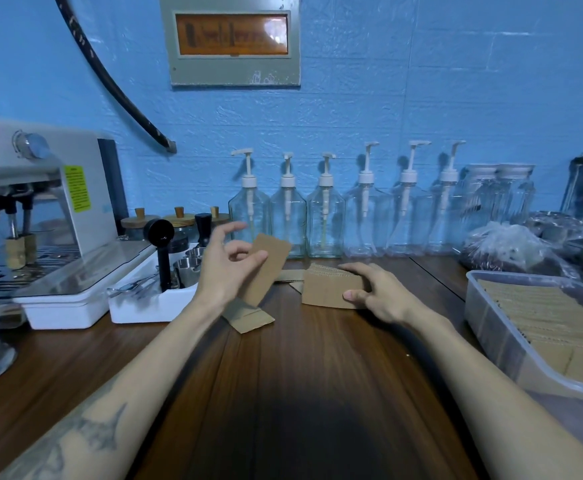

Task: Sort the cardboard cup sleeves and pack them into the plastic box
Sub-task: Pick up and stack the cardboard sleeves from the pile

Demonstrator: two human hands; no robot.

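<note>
While the clear plastic box (497,327), already lined with sleeves, waits right of the right hand (380,292), that hand grips the brown cardboard sleeve stack (328,289). The left hand (226,268) pinches one flat brown sleeve (265,268). I would lay it square on top. Bare wood near the arms gives room; bottles stand behind.

yellow label (77,188), print too small to read
</note>
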